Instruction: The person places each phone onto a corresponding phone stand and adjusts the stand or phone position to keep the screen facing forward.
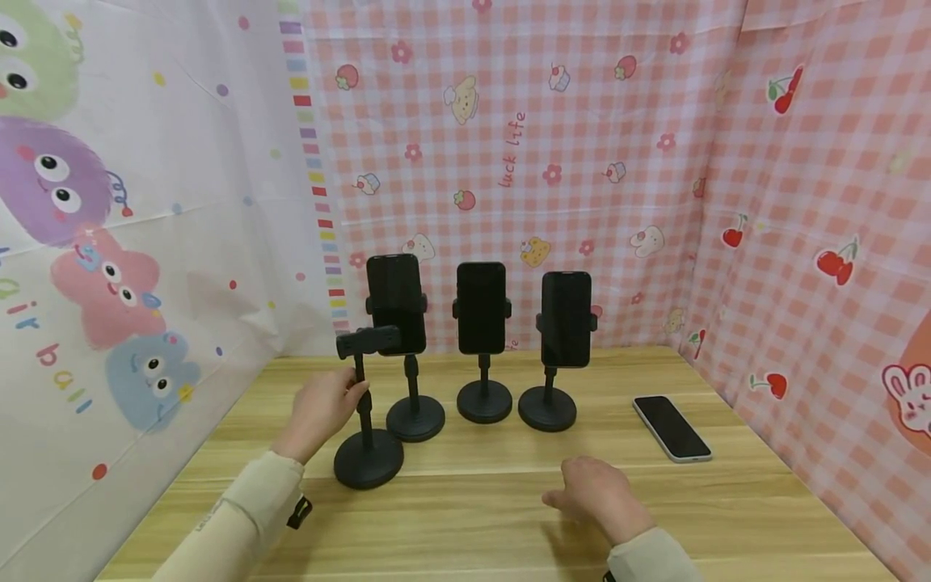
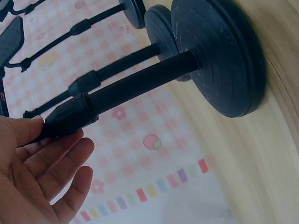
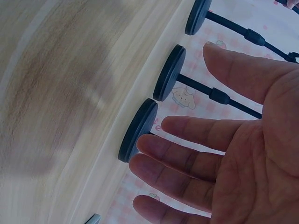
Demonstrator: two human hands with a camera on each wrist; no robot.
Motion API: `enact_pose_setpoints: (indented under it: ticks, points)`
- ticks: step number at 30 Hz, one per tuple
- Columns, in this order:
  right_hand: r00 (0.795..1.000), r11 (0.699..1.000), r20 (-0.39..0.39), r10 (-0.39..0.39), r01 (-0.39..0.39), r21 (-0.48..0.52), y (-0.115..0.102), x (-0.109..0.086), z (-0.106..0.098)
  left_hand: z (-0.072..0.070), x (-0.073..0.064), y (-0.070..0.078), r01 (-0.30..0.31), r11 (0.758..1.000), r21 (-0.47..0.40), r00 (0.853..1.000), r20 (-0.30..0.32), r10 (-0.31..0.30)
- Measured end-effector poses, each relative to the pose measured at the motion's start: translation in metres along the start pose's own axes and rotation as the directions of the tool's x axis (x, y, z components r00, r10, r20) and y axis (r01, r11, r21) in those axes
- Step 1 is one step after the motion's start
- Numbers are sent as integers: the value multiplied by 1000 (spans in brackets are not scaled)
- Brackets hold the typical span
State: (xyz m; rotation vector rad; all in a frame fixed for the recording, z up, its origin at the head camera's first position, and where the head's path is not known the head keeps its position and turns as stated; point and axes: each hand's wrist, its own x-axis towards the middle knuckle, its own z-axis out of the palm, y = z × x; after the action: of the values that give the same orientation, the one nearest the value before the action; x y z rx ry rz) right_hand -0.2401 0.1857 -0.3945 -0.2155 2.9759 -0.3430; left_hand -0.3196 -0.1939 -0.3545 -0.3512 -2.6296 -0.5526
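My left hand (image 1: 325,408) pinches the upper pole of a black phone stand (image 1: 368,461) between thumb and fingers, at the left of the table. The stand's clamp (image 1: 368,341) on top holds no phone. In the left wrist view the thumb and fingertips meet around the collar (image 2: 70,114) of the pole, and the round base (image 2: 224,56) is at the upper right. My right hand (image 1: 596,497) hovers over the front right of the table, holding nothing. Its fingers (image 3: 187,154) are spread and relaxed in the right wrist view.
Behind stand three more stands holding upright dark phones: a left phone (image 1: 397,303), a middle phone (image 1: 482,307) and a right phone (image 1: 566,319). Another phone (image 1: 672,428) lies face up on the wooden table (image 1: 451,517) at right. Patterned cloth (image 1: 509,105) hangs around three sides.
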Motion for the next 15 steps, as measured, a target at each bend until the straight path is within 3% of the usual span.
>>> enact_pose_setpoints:
  ticks: [6,15]
  points:
    - [1000,1000,-3,0,0,-2,0,0,0,2,-3,11,-5,1000,-8,1000,16,5]
    - [1000,1000,-16,-4,4,-4,0,-1,0,9,-5,32,-74,997,-14,997,9,74]
